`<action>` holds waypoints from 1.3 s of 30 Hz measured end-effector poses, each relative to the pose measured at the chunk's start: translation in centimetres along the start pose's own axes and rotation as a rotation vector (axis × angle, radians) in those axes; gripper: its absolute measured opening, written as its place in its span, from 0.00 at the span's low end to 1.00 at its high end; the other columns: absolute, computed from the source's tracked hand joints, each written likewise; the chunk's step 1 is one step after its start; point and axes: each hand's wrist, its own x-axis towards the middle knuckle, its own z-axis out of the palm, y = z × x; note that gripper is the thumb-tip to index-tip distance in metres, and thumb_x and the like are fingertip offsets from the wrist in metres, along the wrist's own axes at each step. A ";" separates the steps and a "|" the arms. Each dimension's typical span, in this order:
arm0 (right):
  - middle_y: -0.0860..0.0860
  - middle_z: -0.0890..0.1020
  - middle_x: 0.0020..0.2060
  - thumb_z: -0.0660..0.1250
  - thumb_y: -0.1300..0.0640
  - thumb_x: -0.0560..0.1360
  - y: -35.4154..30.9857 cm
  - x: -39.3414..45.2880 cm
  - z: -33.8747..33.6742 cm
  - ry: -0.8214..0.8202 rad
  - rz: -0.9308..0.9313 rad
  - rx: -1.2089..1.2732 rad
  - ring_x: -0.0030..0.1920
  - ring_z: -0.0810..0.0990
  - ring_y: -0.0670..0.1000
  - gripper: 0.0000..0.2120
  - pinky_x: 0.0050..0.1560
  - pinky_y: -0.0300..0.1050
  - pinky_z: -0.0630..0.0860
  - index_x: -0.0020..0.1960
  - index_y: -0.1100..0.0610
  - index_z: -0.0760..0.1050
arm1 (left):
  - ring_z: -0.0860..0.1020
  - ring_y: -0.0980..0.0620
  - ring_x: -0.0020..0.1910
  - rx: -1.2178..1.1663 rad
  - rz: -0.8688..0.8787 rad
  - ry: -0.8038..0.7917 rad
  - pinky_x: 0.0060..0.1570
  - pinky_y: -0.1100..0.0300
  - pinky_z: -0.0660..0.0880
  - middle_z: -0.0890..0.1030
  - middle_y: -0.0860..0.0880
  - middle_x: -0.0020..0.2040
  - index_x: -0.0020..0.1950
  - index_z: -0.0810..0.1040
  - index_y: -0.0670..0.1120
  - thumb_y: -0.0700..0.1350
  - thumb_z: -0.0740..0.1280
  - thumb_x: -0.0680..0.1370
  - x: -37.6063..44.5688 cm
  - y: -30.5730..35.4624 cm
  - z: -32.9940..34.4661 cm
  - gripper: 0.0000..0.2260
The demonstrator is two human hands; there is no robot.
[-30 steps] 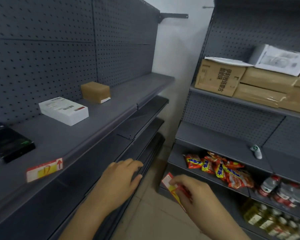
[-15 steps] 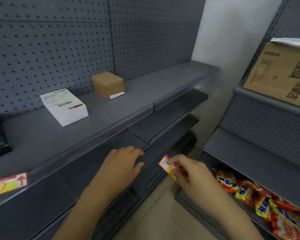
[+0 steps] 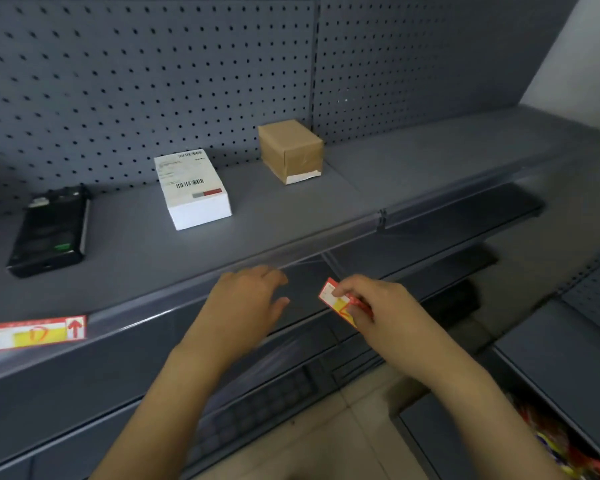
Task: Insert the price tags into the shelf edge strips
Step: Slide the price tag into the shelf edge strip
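My right hand (image 3: 381,306) pinches a small stack of red, white and yellow price tags (image 3: 336,301) just below the front of the grey shelf. My left hand (image 3: 246,303) is empty, fingers spread, with its fingertips at the clear edge strip (image 3: 291,254) of that shelf. One price tag (image 3: 32,333) with a red arrow sits in the same strip at the far left. The two hands are a little apart, the tags between them.
On the shelf (image 3: 291,209) lie a black device (image 3: 49,232), a white labelled box (image 3: 193,188) and a brown cardboard box (image 3: 290,150). Pegboard backs the shelf. Lower shelves run beneath, and snack packets (image 3: 561,452) show at the bottom right.
My view has swung left and down towards the shelf. Both hands have risen to the shelf's front edge, the left reaching the strip, the right still holding the tags.
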 end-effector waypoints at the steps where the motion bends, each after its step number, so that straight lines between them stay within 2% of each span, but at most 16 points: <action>1: 0.48 0.80 0.50 0.63 0.61 0.76 0.0 0.9 0.2 -0.012 -0.027 0.007 0.48 0.78 0.48 0.12 0.46 0.48 0.77 0.55 0.47 0.72 | 0.76 0.49 0.60 0.001 -0.021 0.012 0.60 0.54 0.70 0.77 0.51 0.62 0.66 0.71 0.51 0.52 0.60 0.79 0.3 -0.4 0.1 0.16; 5: 0.48 0.79 0.49 0.62 0.62 0.76 -0.1 4.1 1.3 -0.084 -0.085 0.024 0.46 0.77 0.48 0.13 0.44 0.52 0.78 0.55 0.46 0.69 | 0.75 0.48 0.61 0.018 -0.085 0.002 0.61 0.55 0.69 0.76 0.50 0.63 0.67 0.71 0.50 0.52 0.61 0.79 0.7 -1.6 0.2 0.17; 8: 0.47 0.80 0.48 0.63 0.63 0.76 -0.3 5.9 2.0 -0.116 -0.129 0.050 0.47 0.78 0.49 0.17 0.45 0.51 0.77 0.58 0.45 0.65 | 0.74 0.47 0.61 0.039 -0.165 -0.023 0.60 0.54 0.69 0.75 0.49 0.63 0.67 0.71 0.50 0.51 0.61 0.79 0.3 -2.5 0.4 0.17; 12: 0.49 0.81 0.48 0.63 0.64 0.75 0.0 8.6 2.6 -0.136 -0.171 0.087 0.49 0.78 0.48 0.14 0.50 0.48 0.77 0.56 0.49 0.72 | 0.74 0.46 0.60 0.052 -0.261 -0.006 0.60 0.53 0.70 0.75 0.48 0.62 0.66 0.71 0.49 0.51 0.61 0.79 -0.1 -3.4 0.8 0.16; 17: 0.47 0.79 0.49 0.62 0.65 0.76 -0.1 11.2 2.8 -0.203 -0.215 0.153 0.48 0.76 0.44 0.13 0.44 0.33 0.71 0.55 0.49 0.74 | 0.73 0.46 0.61 0.068 -0.344 0.036 0.61 0.54 0.69 0.73 0.49 0.64 0.68 0.69 0.50 0.49 0.62 0.78 -0.7 -3.1 1.1 0.19; 19: 0.46 0.76 0.48 0.61 0.66 0.75 -0.4 12.1 2.8 -0.214 -0.250 0.144 0.46 0.74 0.42 0.14 0.42 0.31 0.68 0.55 0.49 0.74 | 0.72 0.46 0.61 0.063 -0.382 0.052 0.62 0.53 0.69 0.72 0.49 0.65 0.70 0.68 0.50 0.49 0.62 0.78 -0.9 -3.0 1.2 0.20; 21: 0.46 0.74 0.47 0.61 0.67 0.74 -0.7 13.0 3.0 -0.213 -0.284 0.127 0.44 0.73 0.43 0.15 0.40 0.29 0.66 0.54 0.50 0.75 | 0.72 0.45 0.61 0.073 -0.411 0.084 0.62 0.52 0.69 0.72 0.48 0.65 0.70 0.67 0.50 0.48 0.63 0.78 -0.9 -2.9 1.2 0.20; 26: 0.48 0.78 0.47 0.63 0.67 0.74 -1.0 13.8 3.7 -0.198 -0.323 0.147 0.47 0.76 0.45 0.13 0.42 0.28 0.69 0.54 0.53 0.75 | 0.71 0.45 0.61 0.090 -0.450 0.094 0.63 0.51 0.68 0.72 0.48 0.66 0.70 0.67 0.49 0.48 0.63 0.77 -0.7 -2.5 1.4 0.21; 31: 0.46 0.80 0.41 0.66 0.66 0.74 -2.1 14.7 3.8 -0.054 -0.350 0.234 0.40 0.76 0.41 0.09 0.37 0.21 0.69 0.48 0.54 0.79 | 0.73 0.43 0.58 0.084 -0.495 0.104 0.58 0.52 0.68 0.76 0.46 0.60 0.65 0.68 0.47 0.46 0.63 0.76 -0.4 -2.5 1.3 0.18; 34: 0.45 0.79 0.37 0.68 0.67 0.72 -2.4 15.3 3.9 0.002 -0.290 0.316 0.36 0.76 0.38 0.08 0.36 0.20 0.69 0.44 0.55 0.80 | 0.72 0.42 0.59 -0.021 -0.528 0.097 0.57 0.49 0.71 0.78 0.45 0.57 0.67 0.65 0.49 0.43 0.64 0.74 -0.7 -2.2 1.8 0.22; 39: 0.46 0.81 0.39 0.69 0.63 0.73 -1.9 16.1 4.0 -0.021 -0.221 0.396 0.40 0.79 0.40 0.06 0.35 0.23 0.72 0.44 0.53 0.79 | 0.71 0.45 0.63 0.069 -0.527 0.153 0.62 0.50 0.68 0.74 0.49 0.64 0.69 0.64 0.52 0.44 0.65 0.74 -1.2 -2.4 2.5 0.23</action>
